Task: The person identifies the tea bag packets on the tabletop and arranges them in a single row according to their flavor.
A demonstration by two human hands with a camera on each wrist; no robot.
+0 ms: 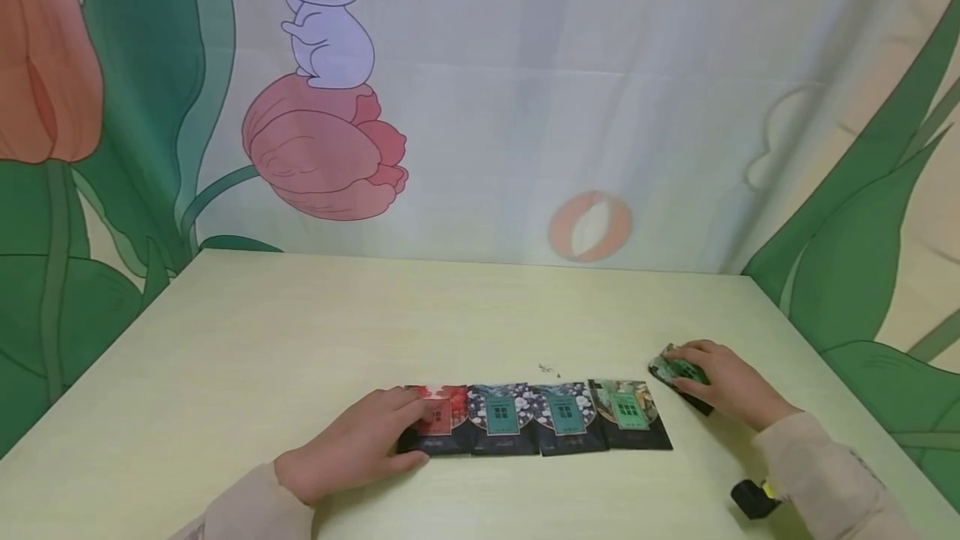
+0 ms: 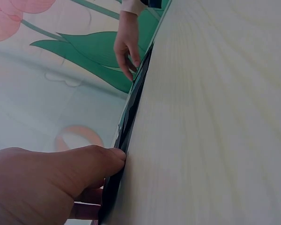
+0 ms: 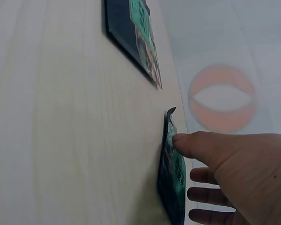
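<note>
In the head view, a row of flat, dark-edged sachets lies on the table: a red one (image 1: 442,419) at the left end, two blue ones with white flowers (image 1: 502,415) in the middle, a green one (image 1: 628,411) at the right end. My left hand (image 1: 360,440) rests on the red sachet's left side; in the left wrist view its thumb (image 2: 113,159) touches the near edge. Apart from the row, a second green sachet (image 3: 171,171) is tilted under my right hand (image 1: 731,382), which holds it by thumb and fingers. That hand partly hides it.
The pale wood-grain table (image 1: 337,315) extends behind and in front of the row. Small dark specks (image 1: 549,370) lie just behind it. A black object (image 1: 753,500) with a yellow part sits by the right sleeve. A printed curtain (image 1: 487,107) hangs at the back.
</note>
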